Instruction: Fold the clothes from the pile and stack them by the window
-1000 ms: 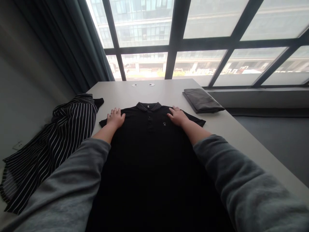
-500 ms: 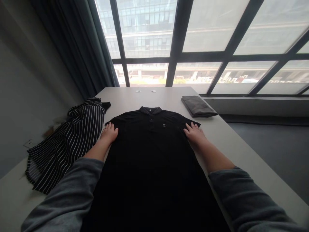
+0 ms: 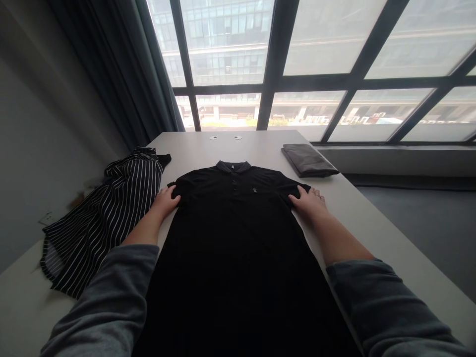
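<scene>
A black short-sleeved polo shirt (image 3: 238,248) lies spread front side up, its collar at the far end and a small pale mark on the chest. At the sleeve end on the left, my left hand (image 3: 166,201) grips the hem, thumb on the inner side. My right hand (image 3: 310,202) holds the opposite sleeve end, with its thumb and fingers on either side of the hem. The fabric between the hands looks mostly flat. The shirt's lower edge runs out of view at the bottom.
Beneath the shirt is a white table (image 3: 193,148). A black-and-white striped garment (image 3: 107,213) is heaped on the left, near the wall. A folded grey cloth (image 3: 309,160) sits at the far right edge. Dark curtain (image 3: 122,74) and windows stand beyond.
Both hands have gone from lying flat on the sleeves to gripping their ends. My right hand has shifted slightly outward, and the sleeve ends look a little bunched.
</scene>
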Demonstrator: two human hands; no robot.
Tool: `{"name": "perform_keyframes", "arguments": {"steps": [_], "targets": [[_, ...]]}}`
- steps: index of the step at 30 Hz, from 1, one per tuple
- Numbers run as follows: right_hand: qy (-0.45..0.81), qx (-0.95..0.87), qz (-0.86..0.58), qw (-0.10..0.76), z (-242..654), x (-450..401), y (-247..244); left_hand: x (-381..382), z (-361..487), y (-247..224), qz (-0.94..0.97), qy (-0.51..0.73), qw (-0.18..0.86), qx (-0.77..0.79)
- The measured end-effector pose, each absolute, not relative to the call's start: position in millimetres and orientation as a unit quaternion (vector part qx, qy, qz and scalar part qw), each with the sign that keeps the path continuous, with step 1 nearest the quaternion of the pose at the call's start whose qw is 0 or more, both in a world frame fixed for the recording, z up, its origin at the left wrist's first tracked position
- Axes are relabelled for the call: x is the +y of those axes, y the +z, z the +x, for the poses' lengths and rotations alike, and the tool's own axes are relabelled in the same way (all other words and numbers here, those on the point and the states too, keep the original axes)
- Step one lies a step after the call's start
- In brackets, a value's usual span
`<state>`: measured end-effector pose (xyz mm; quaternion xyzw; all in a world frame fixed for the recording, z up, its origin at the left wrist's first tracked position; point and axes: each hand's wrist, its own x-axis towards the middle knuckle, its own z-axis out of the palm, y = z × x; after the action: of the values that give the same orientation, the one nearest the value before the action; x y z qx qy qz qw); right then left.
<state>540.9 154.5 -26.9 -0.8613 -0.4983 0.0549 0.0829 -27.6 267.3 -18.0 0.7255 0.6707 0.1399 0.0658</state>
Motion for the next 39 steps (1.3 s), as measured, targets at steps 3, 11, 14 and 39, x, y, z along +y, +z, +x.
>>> {"name": "perform_keyframes", "arguments": {"steps": [3, 11, 14, 39], "targets": [[0.04, -0.521, -0.848, 0.09, 542, 157, -28, 269, -26, -18, 0.728, 0.2, 0.099, 0.648], [0.009, -0.529, -0.84, 0.116, 543, 156, -27, 270, -20, -11, 0.689, 0.193, 0.098, 0.692], [0.001, -0.564, -0.81, 0.162, 544, 156, -25, 269, -19, -7, 0.683, 0.17, 0.095, 0.704], [0.026, -0.756, -0.601, 0.259, 459, 144, 25, 267, -22, -17, 0.697, 0.239, 0.093, 0.67]]}}
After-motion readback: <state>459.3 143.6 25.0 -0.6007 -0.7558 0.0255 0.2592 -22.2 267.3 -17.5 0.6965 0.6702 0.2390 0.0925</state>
